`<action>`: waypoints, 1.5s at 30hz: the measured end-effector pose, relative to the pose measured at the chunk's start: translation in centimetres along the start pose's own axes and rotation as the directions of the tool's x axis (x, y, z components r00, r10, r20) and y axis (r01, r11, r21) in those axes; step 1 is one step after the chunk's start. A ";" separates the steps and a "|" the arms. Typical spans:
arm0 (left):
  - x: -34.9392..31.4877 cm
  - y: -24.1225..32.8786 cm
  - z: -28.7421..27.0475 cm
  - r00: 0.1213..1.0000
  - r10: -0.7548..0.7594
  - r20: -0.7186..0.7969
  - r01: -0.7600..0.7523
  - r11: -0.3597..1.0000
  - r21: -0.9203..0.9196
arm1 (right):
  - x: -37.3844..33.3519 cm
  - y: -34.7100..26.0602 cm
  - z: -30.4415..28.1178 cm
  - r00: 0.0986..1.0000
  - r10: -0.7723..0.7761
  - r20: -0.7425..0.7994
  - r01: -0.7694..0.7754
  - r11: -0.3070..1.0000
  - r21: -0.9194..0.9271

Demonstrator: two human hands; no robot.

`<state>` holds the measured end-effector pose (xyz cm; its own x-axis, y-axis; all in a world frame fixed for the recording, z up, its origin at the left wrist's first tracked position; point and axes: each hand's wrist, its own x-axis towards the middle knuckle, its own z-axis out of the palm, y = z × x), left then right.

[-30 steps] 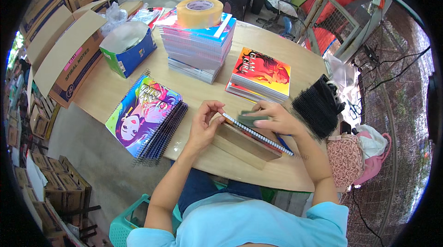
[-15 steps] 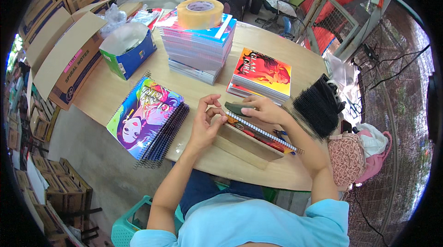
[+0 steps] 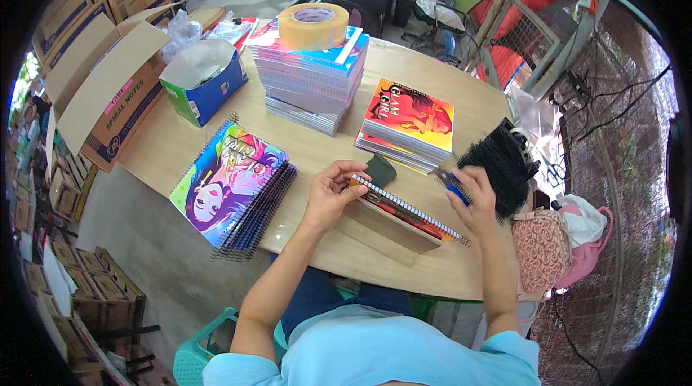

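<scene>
In front of me a notebook point(image 3: 405, 207) stands on edge, tilted against a wooden board point(image 3: 393, 226), with a wire spiral along its top edge. My left hand point(image 3: 335, 195) pinches the far left end of that edge between thumb and fingers. My right hand point(image 3: 476, 198) is closed around blue-handled pliers point(image 3: 455, 185), held above the table near the notebook's right end. The jaws point away to the left. Just behind my left fingertips lies a dark green curved piece point(image 3: 380, 170); its kind I cannot make out.
To the left are spiral notebooks point(image 3: 231, 188) in a stack. Behind stand a tall notebook pile point(image 3: 306, 80) topped by a tape roll point(image 3: 312, 25), and a shorter stack point(image 3: 407, 123). Black wire spirals point(image 3: 497, 170) and a pink pouch point(image 3: 542, 249) lie right. An open carton point(image 3: 122, 112) stands far left.
My right hand has let go of the dark green piece, which now rests on the table, and has moved right to take the pliers. My left hand stays at the notebook's end.
</scene>
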<state>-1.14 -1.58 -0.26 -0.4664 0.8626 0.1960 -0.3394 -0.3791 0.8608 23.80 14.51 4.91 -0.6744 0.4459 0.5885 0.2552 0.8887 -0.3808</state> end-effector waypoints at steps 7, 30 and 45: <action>0.0 0.7 -0.2 0.998 -0.067 -0.013 0.067 0.998 -0.006 | 12.4 -9.4 0.4 0.557 -0.683 0.472 0.824 0.524 -0.214; -1.8 4.3 3.3 0.848 0.443 0.290 -0.401 0.179 0.898 | 4.7 1.0 1.7 0.875 0.291 0.388 -0.363 0.923 0.128; -4.7 22.4 -12.4 0.769 0.608 -0.198 0.172 0.102 0.980 | -2.9 -3.0 0.4 0.965 0.214 -0.152 -0.189 0.968 0.167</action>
<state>-16.63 -18.29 12.23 -0.7268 0.3664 0.5809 0.6856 0.4376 0.5817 24.70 10.55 4.09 -0.4911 0.6367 0.5945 0.2588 0.7583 -0.5983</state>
